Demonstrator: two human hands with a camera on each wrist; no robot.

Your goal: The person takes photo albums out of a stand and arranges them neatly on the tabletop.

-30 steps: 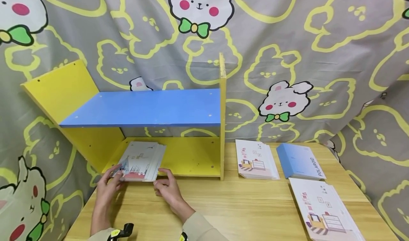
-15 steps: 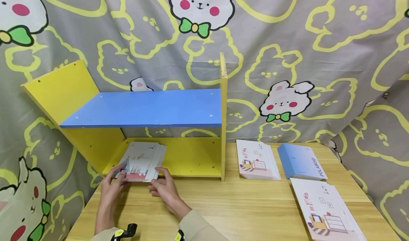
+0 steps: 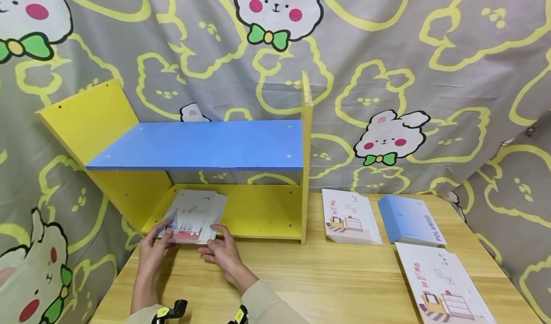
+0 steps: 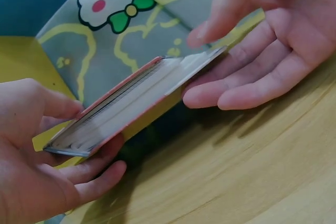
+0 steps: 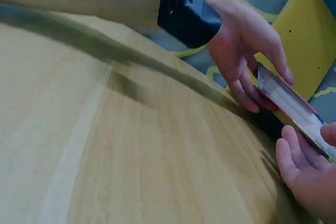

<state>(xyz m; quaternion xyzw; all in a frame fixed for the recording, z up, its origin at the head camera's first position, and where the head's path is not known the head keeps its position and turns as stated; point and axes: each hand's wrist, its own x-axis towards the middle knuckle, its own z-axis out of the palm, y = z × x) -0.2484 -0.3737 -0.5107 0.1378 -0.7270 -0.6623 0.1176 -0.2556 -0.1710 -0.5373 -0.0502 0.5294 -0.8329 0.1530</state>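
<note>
A photo album (image 3: 191,216) with a pale illustrated cover lies on the yellow bottom board of the shelf, its front edge reaching toward the tabletop. My left hand (image 3: 152,257) grips its near left corner, thumb above and fingers beneath, as the left wrist view shows. At the near right corner, my right hand (image 3: 225,257) holds the album (image 4: 131,100) between the thumb and the fingers underneath; whether the thumb presses on it is hard to see. From the front, the page block shows between reddish cover edges, with pages stepped out on the right side.
Above the album runs a blue shelf board (image 3: 198,145) between yellow side panels (image 3: 306,171). Right of the shelf lie a pale album (image 3: 350,214), a blue album (image 3: 411,219) marked POLAROID and another pale album (image 3: 443,281). A patterned curtain hangs behind the wooden table (image 3: 344,286).
My right hand has shifted slightly left and nearer at the album's corner. The left hand keeps its hold, and the album stays in place on the bottom board. The head view has turned slightly left.
</note>
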